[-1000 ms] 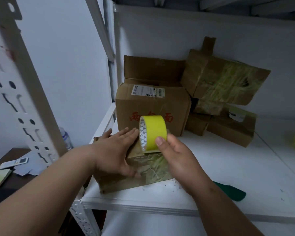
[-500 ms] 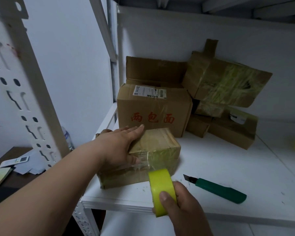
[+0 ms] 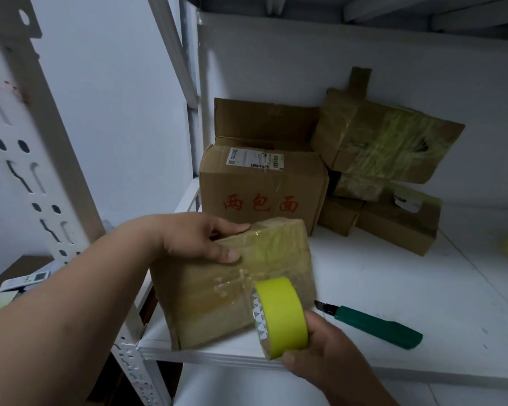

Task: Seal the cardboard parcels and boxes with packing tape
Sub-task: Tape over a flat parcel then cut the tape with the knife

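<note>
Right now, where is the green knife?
In the head view, the green knife lies on the white shelf, right of the tape roll held in the right hand.

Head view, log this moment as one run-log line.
left hand: grips parcel, tilted on shelf | right hand: holds tape roll at parcel front | knife: idle on shelf

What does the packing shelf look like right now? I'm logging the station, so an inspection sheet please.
Surface: white shelf, specks of debris.
Job's things: taped parcel tilted at the front edge; yellow tape roll; stacked boxes and wrapped parcels behind.
Clutter: green utility knife, blade out.
Hands: left hand grips the parcel; right hand holds the roll.
Cables: nothing seen.
Surroundings: white wall, perforated rack upright.
</note>
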Tool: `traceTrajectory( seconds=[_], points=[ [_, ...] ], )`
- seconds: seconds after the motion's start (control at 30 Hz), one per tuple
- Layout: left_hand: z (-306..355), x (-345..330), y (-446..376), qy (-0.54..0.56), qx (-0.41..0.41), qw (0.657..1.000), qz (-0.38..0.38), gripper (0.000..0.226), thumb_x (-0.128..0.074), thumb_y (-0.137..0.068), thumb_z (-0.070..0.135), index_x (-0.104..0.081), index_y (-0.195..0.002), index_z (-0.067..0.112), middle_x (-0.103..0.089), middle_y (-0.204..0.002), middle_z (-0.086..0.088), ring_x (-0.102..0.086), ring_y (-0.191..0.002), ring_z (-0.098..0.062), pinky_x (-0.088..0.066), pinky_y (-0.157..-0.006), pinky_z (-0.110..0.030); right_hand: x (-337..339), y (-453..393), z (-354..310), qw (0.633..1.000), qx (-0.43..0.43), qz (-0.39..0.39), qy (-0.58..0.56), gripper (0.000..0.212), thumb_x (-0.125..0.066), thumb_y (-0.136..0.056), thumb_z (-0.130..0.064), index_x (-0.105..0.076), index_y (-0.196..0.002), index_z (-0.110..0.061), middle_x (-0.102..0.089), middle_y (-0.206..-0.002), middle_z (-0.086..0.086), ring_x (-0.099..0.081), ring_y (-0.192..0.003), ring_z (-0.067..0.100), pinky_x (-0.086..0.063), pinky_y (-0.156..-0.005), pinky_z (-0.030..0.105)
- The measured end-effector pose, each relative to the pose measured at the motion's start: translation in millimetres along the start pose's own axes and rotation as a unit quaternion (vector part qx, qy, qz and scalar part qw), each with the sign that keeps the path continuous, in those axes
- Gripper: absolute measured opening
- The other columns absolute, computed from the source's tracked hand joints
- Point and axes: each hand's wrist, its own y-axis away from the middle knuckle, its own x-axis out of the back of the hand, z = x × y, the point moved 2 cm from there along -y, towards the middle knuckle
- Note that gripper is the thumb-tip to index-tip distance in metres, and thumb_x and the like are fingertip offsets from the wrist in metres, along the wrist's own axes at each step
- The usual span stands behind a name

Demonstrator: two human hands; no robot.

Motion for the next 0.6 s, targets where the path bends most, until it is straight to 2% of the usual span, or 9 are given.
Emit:
traceTrajectory(
  seconds=[0.07, 0.1, 0.17, 0.23, 0.3, 0.33, 0.4, 0.47, 0.6],
  points=[
    [0, 1, -5, -0.011, 0.021, 1.0, -0.018, 0.033, -0.066, -0.089, 0.046, -0.058, -0.12, 0.053, -0.065, -0.119, 0.02, -0.06, -0.114, -0.005, -0.039, -0.101, -0.022, 5, 1, -15, 0.999, 0.038, -0.028, -0.018, 0.04, -0.074, -0.062, -0.027, -0.073, -0.101, -0.019, -0.075, -0.095, 0.008, -0.069, -0.086, 0.014, -0.053, -0.077, 0.027],
    [0, -1, -12, -0.052, 0.027, 0.998, 0.008, 0.031, -0.065, -0.09, 0.047, -0.058, -0.12, 0.051, -0.065, -0.122, 0.017, -0.058, -0.119, -0.01, -0.039, -0.102, -0.024, 5, -2, -23, 0.998, 0.057, -0.016, -0.011, 0.032, -0.071, -0.07, -0.028, -0.073, -0.101, -0.021, -0.074, -0.095, 0.009, -0.068, -0.085, 0.014, -0.051, -0.078, 0.026],
    [0, -8, -26, -0.153, 0.048, 0.981, 0.107, 0.052, -0.063, -0.092, 0.043, -0.045, -0.141, 0.045, -0.054, -0.14, 0.009, -0.05, -0.13, -0.018, -0.036, -0.109, -0.029, 5, -13, -32, 0.995, 0.072, 0.057, 0.037, 0.024, -0.062, -0.079, -0.039, -0.071, -0.096, -0.025, -0.073, -0.091, 0.006, -0.066, -0.081, 0.013, -0.049, -0.075, 0.023],
    [2, -23, -32, -0.237, 0.029, 0.958, 0.156, 0.064, -0.058, -0.092, 0.039, -0.028, -0.149, 0.045, -0.043, -0.148, 0.004, -0.046, -0.132, -0.024, -0.038, -0.11, -0.039, 6, -28, -34, 0.987, 0.075, 0.115, 0.08, 0.048, -0.055, -0.077, -0.062, -0.066, -0.094, -0.018, -0.068, -0.088, 0.013, -0.064, -0.079, 0.026, -0.05, -0.072, 0.032],
    [-4, -42, -32, -0.25, -0.008, 0.963, 0.103, 0.072, -0.052, -0.094, 0.047, -0.014, -0.154, 0.042, -0.024, -0.16, 0.003, -0.028, -0.145, -0.027, -0.026, -0.118, -0.044, 5, -39, -36, 0.984, 0.071, 0.14, 0.084, 0.066, -0.048, -0.075, -0.073, -0.064, -0.097, -0.013, -0.066, -0.094, 0.021, -0.063, -0.087, 0.038, -0.052, -0.079, 0.047],
    [-9, -51, -30, -0.237, -0.006, 0.969, 0.067, 0.081, -0.05, -0.091, 0.056, -0.005, -0.156, 0.038, -0.008, -0.165, 0.005, -0.011, -0.151, -0.025, -0.013, -0.122, -0.044, 4, -43, -36, 0.984, 0.067, 0.144, 0.084, 0.07, -0.046, -0.076, -0.074, -0.064, -0.099, -0.011, -0.066, -0.096, 0.021, -0.063, -0.091, 0.038, -0.052, -0.082, 0.052],
    [-19, -58, -25, -0.21, 0.022, 0.977, 0.024, 0.107, -0.042, -0.074, 0.079, 0.009, -0.156, 0.033, 0.013, -0.164, 0.008, 0.017, -0.15, -0.019, 0.008, -0.121, -0.04, 3, -51, -37, 0.985, 0.053, 0.136, 0.091, 0.071, -0.044, -0.077, -0.075, -0.062, -0.103, -0.011, -0.068, -0.099, 0.017, -0.064, -0.094, 0.035, -0.051, -0.087, 0.055],
    [-22, -54, -25, -0.178, 0.025, 0.984, -0.004, 0.121, -0.047, -0.064, 0.087, 0.013, -0.155, 0.034, 0.019, -0.162, 0.01, 0.026, -0.146, -0.015, 0.015, -0.119, -0.039, 3, -54, -38, 0.988, 0.037, 0.126, 0.081, 0.066, -0.046, -0.077, -0.072, -0.064, -0.105, -0.015, -0.069, -0.102, 0.014, -0.065, -0.098, 0.032, -0.05, -0.091, 0.055],
    [-28, -50, -28, -0.135, 0.006, 0.991, -0.019, 0.128, -0.071, -0.066, 0.074, 0.018, -0.152, 0.04, 0.02, -0.161, 0.014, 0.033, -0.142, -0.013, 0.019, -0.118, -0.041, 2, -48, -41, 0.995, 0.015, 0.096, 0.035, 0.06, -0.053, -0.077, -0.064, -0.064, -0.108, -0.013, -0.068, -0.107, 0.018, -0.063, -0.104, 0.039, -0.048, -0.095, 0.058]
  ],
)
